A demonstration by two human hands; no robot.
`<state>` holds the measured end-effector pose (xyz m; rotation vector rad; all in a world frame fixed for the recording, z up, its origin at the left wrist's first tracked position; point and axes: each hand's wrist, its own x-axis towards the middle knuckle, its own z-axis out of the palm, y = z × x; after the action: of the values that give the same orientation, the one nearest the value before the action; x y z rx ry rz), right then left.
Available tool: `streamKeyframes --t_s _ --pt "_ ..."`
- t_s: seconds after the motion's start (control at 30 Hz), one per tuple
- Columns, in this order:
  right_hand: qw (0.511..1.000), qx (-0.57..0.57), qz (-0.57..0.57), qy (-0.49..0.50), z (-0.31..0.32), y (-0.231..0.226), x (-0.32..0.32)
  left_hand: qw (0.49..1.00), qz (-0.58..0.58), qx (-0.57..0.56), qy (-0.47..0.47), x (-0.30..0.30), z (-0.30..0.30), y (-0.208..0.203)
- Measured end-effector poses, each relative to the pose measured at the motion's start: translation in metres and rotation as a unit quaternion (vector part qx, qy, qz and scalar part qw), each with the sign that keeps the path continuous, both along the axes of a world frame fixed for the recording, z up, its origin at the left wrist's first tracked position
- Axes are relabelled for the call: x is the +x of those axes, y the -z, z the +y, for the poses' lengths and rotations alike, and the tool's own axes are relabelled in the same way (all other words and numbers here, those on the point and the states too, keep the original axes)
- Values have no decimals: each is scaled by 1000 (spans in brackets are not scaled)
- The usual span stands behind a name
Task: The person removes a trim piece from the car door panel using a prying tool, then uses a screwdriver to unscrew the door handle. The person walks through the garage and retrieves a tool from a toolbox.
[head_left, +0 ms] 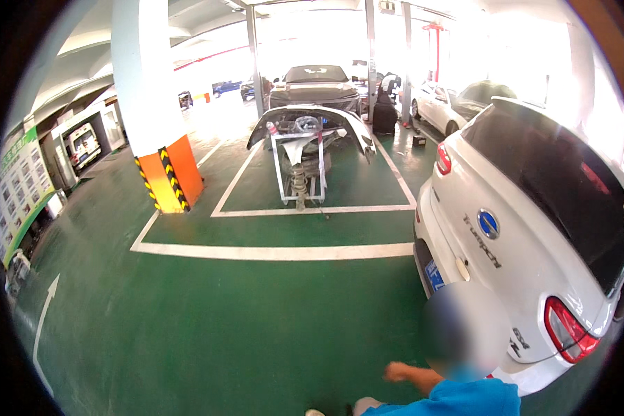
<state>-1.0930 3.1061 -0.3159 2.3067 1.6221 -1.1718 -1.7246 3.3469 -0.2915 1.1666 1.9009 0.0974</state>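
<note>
White SUV (514,267) beside a blue-shirted co-worker (451,399); wearer's hands out of view, state I cannot tell

Right of a pillar (149,111), a rack (279,170) is standing before a car (315,90) and left of an SUV (506,208), while a person (454,399) is occupying the foreground beside the SUV's rear.

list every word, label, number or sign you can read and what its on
White car: lettering under a round blue badge, more letters near the tail lamp; wording left uncopied.
Blue number plate: partly covered, not fully legible.
Green-and-white board: panels too small and blurred to read.
Floor arrow: white, no words.
</note>
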Motion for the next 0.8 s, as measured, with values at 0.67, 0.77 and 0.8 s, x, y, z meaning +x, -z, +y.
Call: streamKeyframes --t_s 0.67,0.77,0.8 --pt "921 144 55 357 652 -90 300 977 -82 -87 175 427 810 19" --pt "834 280 124 459 723 -198 383 959 -72 -100 254 524 872 46" --pt "821 313 93 468 732 -222 407 952 -67 -100 281 555 895 51"
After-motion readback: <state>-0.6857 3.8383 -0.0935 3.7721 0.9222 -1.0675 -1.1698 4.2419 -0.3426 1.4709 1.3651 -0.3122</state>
